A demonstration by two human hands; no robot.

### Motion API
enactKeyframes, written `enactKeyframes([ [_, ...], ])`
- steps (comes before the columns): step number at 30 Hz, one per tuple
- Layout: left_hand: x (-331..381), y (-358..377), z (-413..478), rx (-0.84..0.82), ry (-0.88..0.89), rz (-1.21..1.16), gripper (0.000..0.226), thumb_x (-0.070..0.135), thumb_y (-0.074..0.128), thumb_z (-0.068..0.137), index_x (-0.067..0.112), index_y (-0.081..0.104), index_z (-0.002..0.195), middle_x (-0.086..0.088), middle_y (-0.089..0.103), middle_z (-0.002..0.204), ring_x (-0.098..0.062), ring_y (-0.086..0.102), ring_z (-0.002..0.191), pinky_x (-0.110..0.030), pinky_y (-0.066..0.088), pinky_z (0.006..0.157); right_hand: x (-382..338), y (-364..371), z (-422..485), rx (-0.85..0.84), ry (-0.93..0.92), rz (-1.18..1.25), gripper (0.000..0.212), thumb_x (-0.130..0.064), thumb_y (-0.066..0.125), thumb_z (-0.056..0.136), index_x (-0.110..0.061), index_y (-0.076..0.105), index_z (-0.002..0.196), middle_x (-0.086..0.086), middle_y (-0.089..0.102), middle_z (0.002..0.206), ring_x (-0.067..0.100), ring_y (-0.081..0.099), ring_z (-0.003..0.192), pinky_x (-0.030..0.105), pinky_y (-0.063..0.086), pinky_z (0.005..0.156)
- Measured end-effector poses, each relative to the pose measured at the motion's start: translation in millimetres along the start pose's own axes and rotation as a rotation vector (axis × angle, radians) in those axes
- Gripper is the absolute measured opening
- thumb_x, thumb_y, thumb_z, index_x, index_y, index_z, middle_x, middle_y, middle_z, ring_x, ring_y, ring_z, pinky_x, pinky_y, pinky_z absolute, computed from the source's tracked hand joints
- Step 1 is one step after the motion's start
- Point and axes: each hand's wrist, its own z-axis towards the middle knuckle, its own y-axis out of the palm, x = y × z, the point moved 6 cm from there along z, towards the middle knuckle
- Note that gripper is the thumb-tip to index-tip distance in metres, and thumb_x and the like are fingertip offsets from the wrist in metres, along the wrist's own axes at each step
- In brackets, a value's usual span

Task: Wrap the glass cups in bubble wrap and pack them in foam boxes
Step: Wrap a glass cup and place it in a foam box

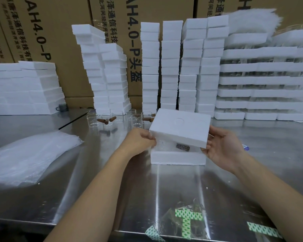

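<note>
Centre of the frame: we see a white foam box (177, 158) sitting on the steel table (112, 172), with its foam lid (179, 127) held tilted above it, the near edge raised so the inside shows. In the gap we make out a bubble-wrapped bundle (166, 145) with a dark brown handle (182, 147) lying in the box; the glass itself is too clouded by wrap to tell apart.

Left hand (140, 141): fingers curled shut, pinching the lid's near left corner. Right hand (220, 145): fingers half open and spread, thumb on the lid's right edge, the other fingers cupped beneath that side near the box's right wall.

Just behind the box, middle of the frame, unwrapped glass cups (110, 117) stand in a loose cluster on the table, several with brown handles; a few loose brown handles (106, 120) lie among them.

Left of the frame: a flat pile of bubble wrap sheets (30, 158) rests on the table, well apart from the box.

Back row, upper half: tall stacks of white foam boxes (170, 67) line the table's far edge, some leaning. At the right, foam trays (262, 84) are stacked in layers with clear glassware between them. Brown cardboard cartons (47, 28) with printed lettering rise behind everything.

Bottom right: green and white patterned tape (187, 222) marks the table's near edge.
</note>
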Motion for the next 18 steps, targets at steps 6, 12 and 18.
enactKeyframes([
  [6,2.0,-3.6,-3.8,-0.063,-0.089,-0.050,0.020,0.015,0.086,0.087,0.033,0.087,0.078,0.016,0.082,0.095,-0.001,0.069,0.085,-0.020,0.048,0.083,-0.6,-1.5,0.1,0.022,-0.009,-0.003,0.025,-0.021,0.051,0.103,-0.012,0.062,0.123,-0.004,0.042,0.080,0.011,0.023,0.065,0.021,0.026,0.050],
  [12,0.9,4.9,-8.2,-0.072,-0.212,-0.151,0.018,0.006,0.075,0.091,0.019,0.069,0.080,0.015,0.063,0.051,0.002,0.059,0.043,-0.014,0.042,0.046,0.2,-1.6,0.2,0.020,-0.006,-0.003,0.026,-0.022,0.051,0.102,-0.012,0.064,0.122,-0.005,0.044,0.080,0.010,0.024,0.064,0.021,0.027,0.050],
  [18,9.5,0.3,-10.1,-0.026,-0.028,0.100,0.023,0.018,0.077,0.086,0.026,0.074,0.065,0.018,0.066,0.058,0.003,0.061,0.055,-0.022,0.044,0.059,-0.4,-2.3,0.7,0.011,-0.010,-0.015,0.021,-0.021,0.052,0.102,-0.011,0.068,0.111,-0.005,0.044,0.072,0.010,0.027,0.059,0.021,0.029,0.049],
])
